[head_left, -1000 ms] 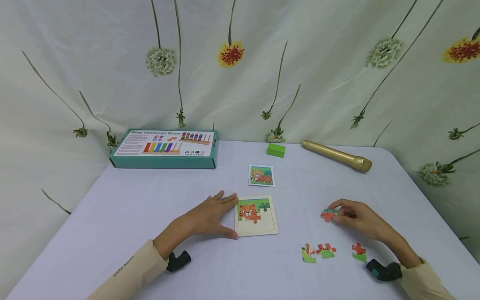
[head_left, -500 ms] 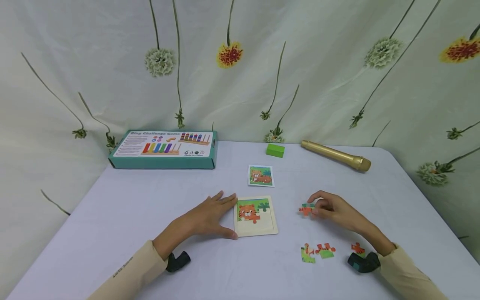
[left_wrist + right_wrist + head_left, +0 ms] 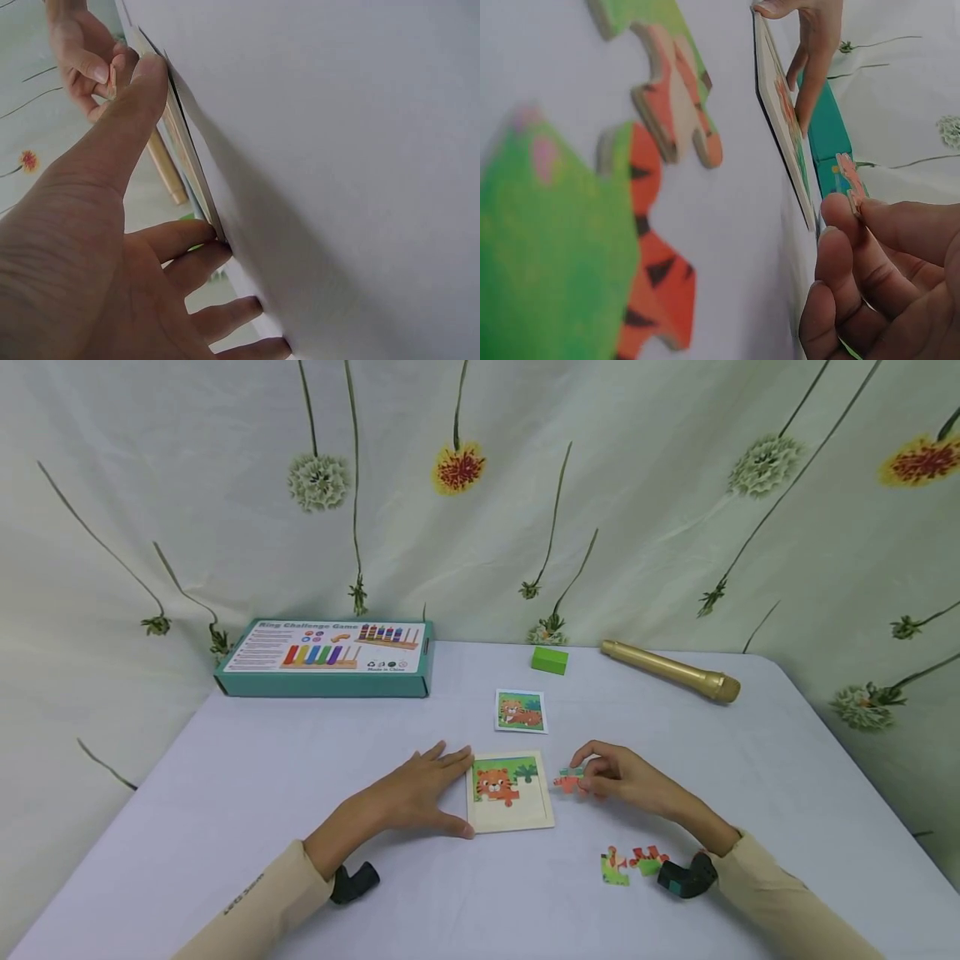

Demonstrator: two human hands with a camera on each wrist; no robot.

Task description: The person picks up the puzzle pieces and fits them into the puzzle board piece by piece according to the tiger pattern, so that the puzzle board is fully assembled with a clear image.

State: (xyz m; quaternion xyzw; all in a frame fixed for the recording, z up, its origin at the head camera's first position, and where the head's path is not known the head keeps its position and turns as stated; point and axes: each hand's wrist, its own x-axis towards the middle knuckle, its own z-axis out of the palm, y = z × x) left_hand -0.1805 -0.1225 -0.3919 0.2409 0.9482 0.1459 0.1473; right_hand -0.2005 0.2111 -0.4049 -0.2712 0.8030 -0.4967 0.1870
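A square wooden puzzle tray [image 3: 495, 818] lies mid-table, its upper part filled with a tiger's face and greenery. My left hand [image 3: 420, 792] rests beside it, thumb and fingers spread along its left edge; the left wrist view shows the thumb [image 3: 150, 79] at one corner. Between thumb and index finger, my right hand [image 3: 633, 783] pinches an orange and green jigsaw piece [image 3: 567, 783] just right of the tray. That piece [image 3: 849, 174] looks raised off the cloth in the right wrist view. Loose jigsaw pieces [image 3: 614, 868] lie nearer me, partly hidden by the right wrist camera.
Behind the tray lies a tiger picture card [image 3: 521, 711]. Farther back are a green block [image 3: 550, 660], a gold microphone [image 3: 671, 672] and a teal game box [image 3: 326, 685]. A flowered cloth [image 3: 645, 485] hangs along the table's far edge.
My right hand has carried the jigsaw piece leftward, close to the tray's right edge. Its wrist camera now covers the rightmost loose piece. The left hand has stayed put.
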